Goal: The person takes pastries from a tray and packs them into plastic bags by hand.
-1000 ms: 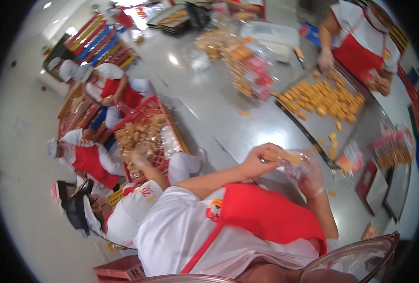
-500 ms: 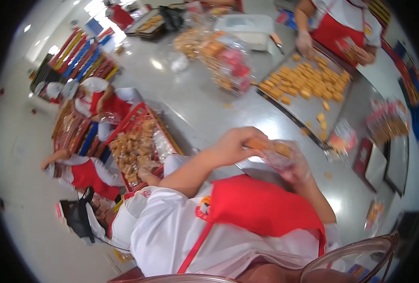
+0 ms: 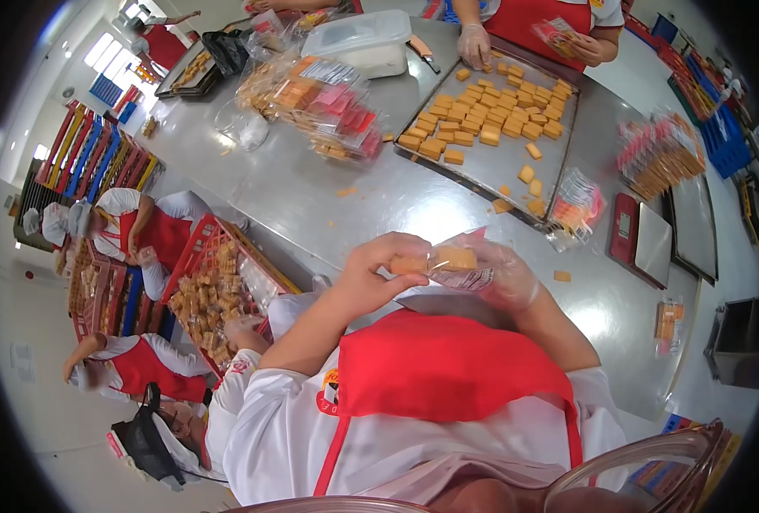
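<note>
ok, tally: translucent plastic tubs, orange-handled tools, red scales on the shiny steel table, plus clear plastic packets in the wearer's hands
Translucent lidded tub: 1
Orange-handled tool: 1
Red scale, pale flat top: 1
Held clear plastic packet: 1
Total: 4

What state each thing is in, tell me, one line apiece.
Biscuit packet, held up, sealing unclear
Left hand, bare, gripping the packet
Right hand, clear-gloved, gripping the packet
Baking tray, partly covered with loose biscuits
Lidded plastic container, closed
Weighing scale, on or off unclear
Red plastic crate, well filled
</note>
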Demonstrator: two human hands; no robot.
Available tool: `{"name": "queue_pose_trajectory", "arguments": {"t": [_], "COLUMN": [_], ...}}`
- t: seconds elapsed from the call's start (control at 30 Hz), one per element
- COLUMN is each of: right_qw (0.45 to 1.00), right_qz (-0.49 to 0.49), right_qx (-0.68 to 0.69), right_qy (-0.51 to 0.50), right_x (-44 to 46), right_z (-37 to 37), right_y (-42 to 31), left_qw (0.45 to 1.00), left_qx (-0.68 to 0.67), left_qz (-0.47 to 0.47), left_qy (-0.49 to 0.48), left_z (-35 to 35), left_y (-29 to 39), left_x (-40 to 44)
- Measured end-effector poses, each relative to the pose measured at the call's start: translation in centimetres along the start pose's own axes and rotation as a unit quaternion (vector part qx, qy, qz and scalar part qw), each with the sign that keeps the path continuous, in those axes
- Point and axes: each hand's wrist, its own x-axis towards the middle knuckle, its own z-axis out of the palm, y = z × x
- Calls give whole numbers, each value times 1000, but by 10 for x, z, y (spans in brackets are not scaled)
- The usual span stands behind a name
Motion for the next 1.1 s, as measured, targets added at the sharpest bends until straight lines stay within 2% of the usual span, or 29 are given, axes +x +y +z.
{"name": "queue_pose_trajectory", "arguments": {"t": [0.2, 0.3, 0.37, 0.5, 0.6, 0.7, 0.77, 0.8, 0.87, 0.9, 1.0, 1.07, 1.1], "right_qw": [987, 985, 980, 968, 965, 984, 976, 971, 965, 960, 960, 959, 957], "right_qz": [105, 113, 151, 199, 198, 147, 186, 204, 180, 166, 155, 126, 111], "right_qx": [-65, -35, -48, -47, -40, -49, -40, -35, -20, -12, 4, -50, -78], "right_qy": [102, 128, 121, 145, 165, 90, 110, 121, 190, 224, 234, 250, 257], "right_x": [-3, -3, 3, 7, 6, 12, 11, 11, 13, 15, 15, 16, 15], "right_z": [11, 14, 18, 17, 18, 16, 11, 10, 15, 17, 20, 25, 27], "right_y": [-15, -11, -19, -18, -20, -22, -21, -21, -20, -19, -17, -14, -13], "left_qw": [997, 995, 992, 995, 993, 993, 993, 994, 988, 982, 967, 960, 963], "left_qx": [-53, -30, 11, -30, -42, -50, -48, -84, -155, -184, -250, -265, -257], "left_qz": [47, 99, 123, 100, 108, 104, 108, 72, 0, 0, -25, -69, -55], "left_qy": [5, -12, -17, 6, 9, 10, -3, 6, 21, 30, 48, 50, 54], "left_z": [9, 9, 11, 13, 13, 14, 13, 15, 21, 24, 30, 29, 29], "left_y": [-10, -12, -10, -18, -21, -20, -26, -31, -43, -47, -54, -55, -55], "left_x": [-3, -1, 0, -1, 2, 4, 4, 2, -5, -6, -8, -10, -9]}}
